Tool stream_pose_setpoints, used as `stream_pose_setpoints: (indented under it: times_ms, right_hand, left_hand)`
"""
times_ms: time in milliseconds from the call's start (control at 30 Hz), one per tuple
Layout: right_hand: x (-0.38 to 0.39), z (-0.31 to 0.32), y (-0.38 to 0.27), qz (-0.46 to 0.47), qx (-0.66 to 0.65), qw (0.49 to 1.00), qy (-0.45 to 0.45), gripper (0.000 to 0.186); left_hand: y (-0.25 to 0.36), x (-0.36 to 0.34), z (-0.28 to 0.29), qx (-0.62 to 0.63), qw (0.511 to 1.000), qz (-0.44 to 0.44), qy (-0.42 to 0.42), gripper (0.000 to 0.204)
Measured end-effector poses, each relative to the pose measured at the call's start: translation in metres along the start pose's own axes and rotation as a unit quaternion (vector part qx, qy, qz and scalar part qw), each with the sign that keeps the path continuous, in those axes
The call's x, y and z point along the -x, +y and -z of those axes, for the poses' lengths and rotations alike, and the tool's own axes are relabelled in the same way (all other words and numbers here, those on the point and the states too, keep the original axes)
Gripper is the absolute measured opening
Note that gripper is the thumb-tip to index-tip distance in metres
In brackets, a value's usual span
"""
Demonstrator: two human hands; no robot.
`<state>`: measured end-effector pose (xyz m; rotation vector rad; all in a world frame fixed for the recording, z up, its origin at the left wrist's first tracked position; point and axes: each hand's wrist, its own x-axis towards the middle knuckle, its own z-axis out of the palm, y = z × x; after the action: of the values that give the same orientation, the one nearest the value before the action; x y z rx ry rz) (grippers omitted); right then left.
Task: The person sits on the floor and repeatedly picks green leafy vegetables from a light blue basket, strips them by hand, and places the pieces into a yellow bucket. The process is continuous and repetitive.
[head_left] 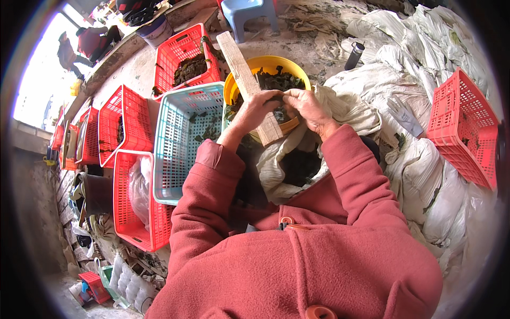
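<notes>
My left hand (255, 109) rests beside a pale wooden plank (239, 64) laid across a yellow bucket (297, 74) that holds dark leafy material (273, 81). Its fingers are closed on a small dark piece of that material (281, 101), which my right hand (308, 109) also pinches, over the bucket. Directly below, a white woven sack (271, 175) lies open with dark material inside. The mint-green perforated crate (180, 143) stands left of the bucket, holding scattered dark bits.
Red crates (127, 202) line my left, some with dark contents. Another red crate (451, 127) sits right on white sacking (435, 202), near a white glove (405, 117) and black bottle (353, 56). A blue stool (247, 10) stands ahead. Two people (87, 48) are at upper left.
</notes>
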<state>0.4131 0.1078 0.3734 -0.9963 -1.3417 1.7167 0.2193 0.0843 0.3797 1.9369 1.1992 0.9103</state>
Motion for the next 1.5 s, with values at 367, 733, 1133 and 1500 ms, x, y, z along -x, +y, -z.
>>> stream_pose_setpoints:
  times_ms: [367,733,1133,1500]
  right_hand:
    - [0.007,0.021,-0.003,-0.002,-0.145,0.989,-0.011,0.021]
    - [-0.006,-0.006,-0.001,0.058,-0.012,0.998,0.026,0.021]
    - [-0.003,-0.021,0.003,0.131,0.115,0.985,0.010,0.013]
    - [-0.008,-0.032,0.006,0.379,0.287,0.872,0.113,0.010]
  left_hand:
    - [-0.014,0.005,0.016,-0.090,0.993,-0.048,0.055,0.017]
    - [-0.019,0.013,0.021,0.376,0.919,-0.025,0.116,0.023]
    - [-0.006,0.002,0.010,0.510,0.833,0.111,0.184,0.021]
    - [-0.009,0.003,-0.017,0.047,0.995,0.032,0.085,0.050]
